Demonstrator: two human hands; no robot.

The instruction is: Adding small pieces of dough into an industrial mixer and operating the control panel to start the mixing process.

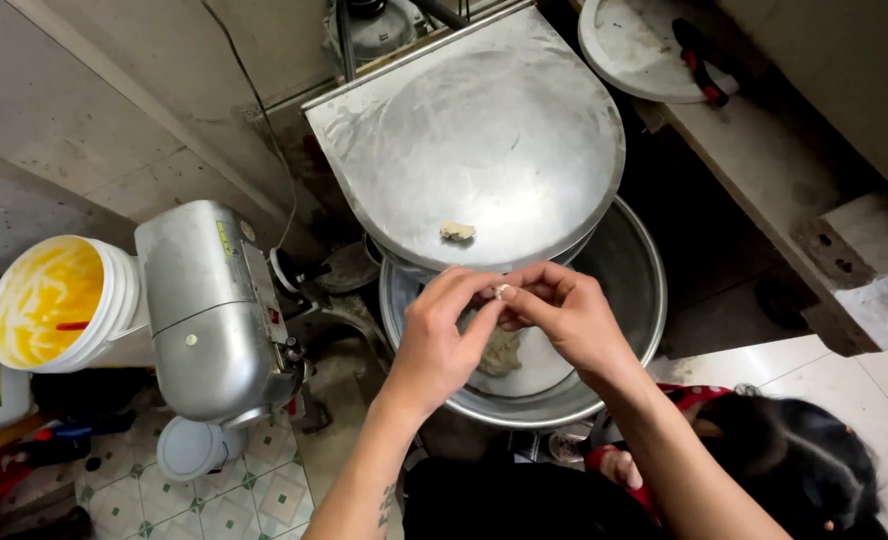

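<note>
Both hands are meeting over the large steel mixing bowl point(624, 300), just above its near side. The left hand point(439, 345) and right hand point(564, 315) are pinching a small bit of dough point(502, 291) between their fingertips, grips closed on it. The bit is looking soft, light and sticky, likely to smear or tear rather than break, so it is best taken with fingertips only. More dough point(502, 352) is lying in the bowl below the hands. Another scrap of dough point(457, 231) is sitting on the round metal lid point(494, 130), which is covering the far part of the bowl. Left of the bowl a grey mixer point(214, 310) is standing, and beyond it a white bucket point(54, 300) smeared yellow inside. Another person's dark hair point(804, 470) is showing just right of the bowl's near edge, crowding the right forearm.
</note>
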